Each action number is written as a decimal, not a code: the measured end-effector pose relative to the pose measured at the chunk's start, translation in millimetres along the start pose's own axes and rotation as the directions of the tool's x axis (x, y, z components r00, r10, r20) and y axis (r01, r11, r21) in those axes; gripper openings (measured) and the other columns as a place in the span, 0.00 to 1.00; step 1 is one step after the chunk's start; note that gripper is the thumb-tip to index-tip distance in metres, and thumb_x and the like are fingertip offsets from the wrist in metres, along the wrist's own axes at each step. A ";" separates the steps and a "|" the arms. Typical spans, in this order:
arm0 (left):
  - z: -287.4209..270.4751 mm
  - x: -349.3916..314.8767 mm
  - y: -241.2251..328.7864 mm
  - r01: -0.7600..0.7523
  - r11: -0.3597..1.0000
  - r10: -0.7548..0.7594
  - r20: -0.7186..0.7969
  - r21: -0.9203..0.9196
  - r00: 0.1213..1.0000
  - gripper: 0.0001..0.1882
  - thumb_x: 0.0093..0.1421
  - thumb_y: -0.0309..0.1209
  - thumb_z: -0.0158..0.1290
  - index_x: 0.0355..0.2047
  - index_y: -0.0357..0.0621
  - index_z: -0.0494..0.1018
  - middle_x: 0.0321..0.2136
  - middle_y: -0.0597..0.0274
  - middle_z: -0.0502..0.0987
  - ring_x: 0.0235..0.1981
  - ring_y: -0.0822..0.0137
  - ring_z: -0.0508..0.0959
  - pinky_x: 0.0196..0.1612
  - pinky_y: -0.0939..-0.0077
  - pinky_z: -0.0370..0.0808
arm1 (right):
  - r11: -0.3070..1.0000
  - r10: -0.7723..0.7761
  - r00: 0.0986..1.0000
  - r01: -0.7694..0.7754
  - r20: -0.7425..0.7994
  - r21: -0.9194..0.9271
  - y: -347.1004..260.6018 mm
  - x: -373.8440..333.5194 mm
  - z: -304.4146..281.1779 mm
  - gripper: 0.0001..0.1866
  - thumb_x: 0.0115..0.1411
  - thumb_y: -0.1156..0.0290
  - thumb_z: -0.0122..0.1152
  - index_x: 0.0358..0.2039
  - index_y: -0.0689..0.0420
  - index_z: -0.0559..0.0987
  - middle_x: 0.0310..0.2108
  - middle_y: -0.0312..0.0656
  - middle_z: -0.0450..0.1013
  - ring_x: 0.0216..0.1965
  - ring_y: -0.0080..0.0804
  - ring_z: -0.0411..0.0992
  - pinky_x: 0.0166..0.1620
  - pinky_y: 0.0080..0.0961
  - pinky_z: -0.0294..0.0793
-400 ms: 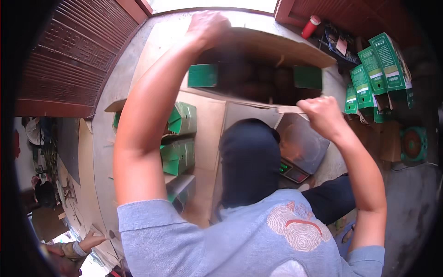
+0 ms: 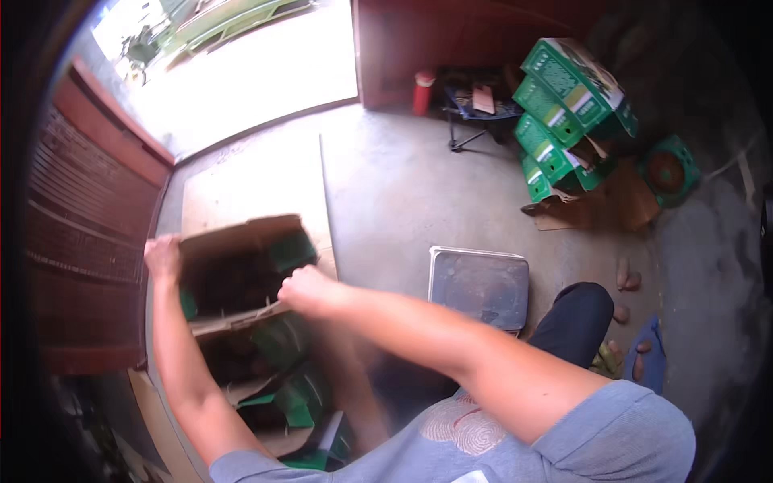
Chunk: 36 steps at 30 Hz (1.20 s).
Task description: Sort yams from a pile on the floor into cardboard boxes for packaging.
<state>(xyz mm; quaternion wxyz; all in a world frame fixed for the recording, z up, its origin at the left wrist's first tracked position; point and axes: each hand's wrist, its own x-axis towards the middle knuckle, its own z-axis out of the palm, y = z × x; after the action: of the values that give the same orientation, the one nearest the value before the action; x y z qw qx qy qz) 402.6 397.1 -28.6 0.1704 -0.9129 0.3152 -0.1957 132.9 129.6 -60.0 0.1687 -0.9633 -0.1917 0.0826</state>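
Fully closed on open carton [image 2: 241, 231], at left: left hand [image 2: 163, 256] reaches forward to far-left corner, right hand [image 2: 307, 291] crosses leftward to near-right corner. Green-flapped boxes [image 2: 296, 407] crowd near edge; cardboard sheet [image 2: 250, 181] extends beyond; floor [image 2: 382, 181] opens rightward, past square scale [image 2: 481, 286].

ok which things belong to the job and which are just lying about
Likely job: brown-green cardboard box in left hand and right hand; green cardboard boxes near it; grey rectangular platform.
Seemingly lying about: red cylindrical bottle; blue folding stool.
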 end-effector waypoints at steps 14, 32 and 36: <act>54.0 -63.0 -35.2 0.480 0.877 -0.463 0.316 0.028 0.828 0.33 0.65 0.28 0.52 0.69 0.65 0.61 0.69 0.67 0.63 0.71 0.60 0.60 0.69 0.43 0.57 | 0.968 0.231 0.904 -0.178 -0.359 0.175 68.8 -202.2 -31.6 0.17 0.59 0.74 0.59 0.50 0.53 0.79 0.54 0.43 0.74 0.54 0.44 0.74 0.55 0.39 0.75; -433.0 -118.3 555.3 -0.170 -0.452 0.416 -0.375 -0.876 0.829 0.14 0.60 0.21 0.62 0.47 0.39 0.80 0.47 0.54 0.81 0.58 0.56 0.76 0.61 0.63 0.70 | -0.191 0.822 0.459 0.779 -0.336 0.597 -2.4 -563.7 -81.8 0.26 0.65 0.81 0.60 0.63 0.57 0.67 0.41 0.40 0.76 0.44 0.28 0.74 0.52 0.26 0.74; -468.5 -142.0 612.9 -0.166 -0.606 0.438 -0.501 -0.778 0.747 0.15 0.56 0.17 0.64 0.45 0.37 0.80 0.45 0.54 0.80 0.51 0.61 0.78 0.56 0.68 0.73 | -0.230 0.779 0.454 0.849 -0.433 0.476 -6.0 -611.1 -71.2 0.29 0.66 0.80 0.57 0.66 0.60 0.62 0.41 0.39 0.72 0.48 0.28 0.72 0.58 0.27 0.70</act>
<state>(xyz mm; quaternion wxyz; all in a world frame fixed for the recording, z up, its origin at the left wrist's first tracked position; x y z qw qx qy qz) -229.9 -55.2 75.0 -0.5864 -0.4459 0.6015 0.3091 -411.1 -128.8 66.1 0.9148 -0.2273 0.0379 -0.3316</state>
